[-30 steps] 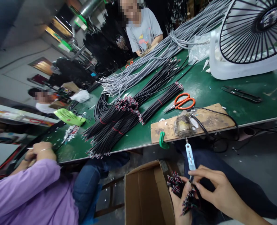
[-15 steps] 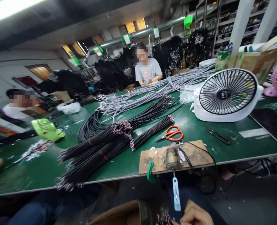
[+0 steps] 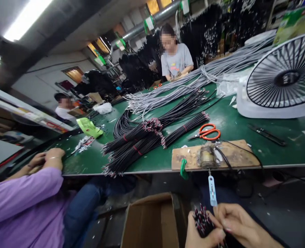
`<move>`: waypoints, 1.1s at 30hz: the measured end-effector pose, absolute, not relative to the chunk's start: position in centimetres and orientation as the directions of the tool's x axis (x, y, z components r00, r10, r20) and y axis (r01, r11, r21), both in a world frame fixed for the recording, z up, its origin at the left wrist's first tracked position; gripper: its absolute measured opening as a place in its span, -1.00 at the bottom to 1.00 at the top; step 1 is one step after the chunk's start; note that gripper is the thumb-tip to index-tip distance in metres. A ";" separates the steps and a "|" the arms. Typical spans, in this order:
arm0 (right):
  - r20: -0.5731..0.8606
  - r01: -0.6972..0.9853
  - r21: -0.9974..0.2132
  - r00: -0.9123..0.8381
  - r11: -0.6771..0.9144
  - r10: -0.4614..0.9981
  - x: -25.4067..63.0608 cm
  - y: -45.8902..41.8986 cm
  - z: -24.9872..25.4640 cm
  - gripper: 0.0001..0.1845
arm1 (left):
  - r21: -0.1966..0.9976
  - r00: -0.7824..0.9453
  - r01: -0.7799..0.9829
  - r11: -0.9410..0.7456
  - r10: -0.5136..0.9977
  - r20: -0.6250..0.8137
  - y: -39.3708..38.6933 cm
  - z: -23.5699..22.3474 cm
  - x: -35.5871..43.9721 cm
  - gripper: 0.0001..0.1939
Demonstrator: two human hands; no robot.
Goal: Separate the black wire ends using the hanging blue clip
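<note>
My left hand (image 3: 193, 236) is closed round a bundle of thin black cables (image 3: 203, 220) with red and white wire ends pointing up. Close beside it, my right hand (image 3: 239, 220) is pinched at the lower tip of a light blue plastic clip (image 3: 212, 190); what lies between the fingers is hidden. That clip hangs from the shaft of a small motor (image 3: 208, 159), which is fixed on a wooden board (image 3: 241, 155) at the table's front edge. A green clamp (image 3: 183, 168) grips the board's left end.
Black cable bundles (image 3: 131, 144) and grey cables (image 3: 165, 94) lie on the green table (image 3: 152, 160). Orange-handled scissors (image 3: 209, 132), snips (image 3: 267, 135) and a fan (image 3: 253, 106) are at right. Below is an open cardboard box (image 3: 152, 220). A co-worker in a purple sleeve (image 3: 33, 186) sits left.
The view has swung left and down, so things appear shifted right and the purple-sleeved person shows. Both my hands have come further into view, the right one now at the clip's tip.
</note>
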State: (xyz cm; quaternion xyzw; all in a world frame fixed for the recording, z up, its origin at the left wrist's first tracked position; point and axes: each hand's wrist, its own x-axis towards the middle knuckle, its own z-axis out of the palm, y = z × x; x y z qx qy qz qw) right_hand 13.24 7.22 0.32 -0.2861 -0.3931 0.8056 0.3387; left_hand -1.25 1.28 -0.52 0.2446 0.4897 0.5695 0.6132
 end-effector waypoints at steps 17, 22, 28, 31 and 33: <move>-0.246 -0.404 -0.768 -0.530 -0.497 0.811 9.8 11.9 3.6 -0.51 | 0.989 -0.452 -0.139 -0.051 0.892 -0.018 3.2 3.3 -1.9 -0.73; -0.271 -0.532 -0.626 -0.537 -0.570 0.799 9.4 11.6 3.1 -0.60 | 0.980 -0.428 -0.166 0.107 0.888 -0.169 3.4 3.5 -1.8 -0.65; -0.290 -0.548 -0.547 -0.586 -0.633 0.757 9.7 11.0 2.6 -0.52 | 0.960 -0.360 -0.210 0.187 0.898 -0.253 3.2 3.0 -2.1 -0.59; -0.344 -0.556 -0.529 -0.549 -0.640 0.762 10.0 11.0 1.8 -0.50 | 0.966 -0.377 -0.197 0.166 0.897 -0.231 3.1 2.8 -2.1 -0.58; -0.342 -0.555 -0.560 -0.522 -0.616 0.781 10.5 11.0 1.0 -0.51 | 0.972 -0.387 -0.178 0.156 0.897 -0.215 3.0 2.8 -2.0 -0.58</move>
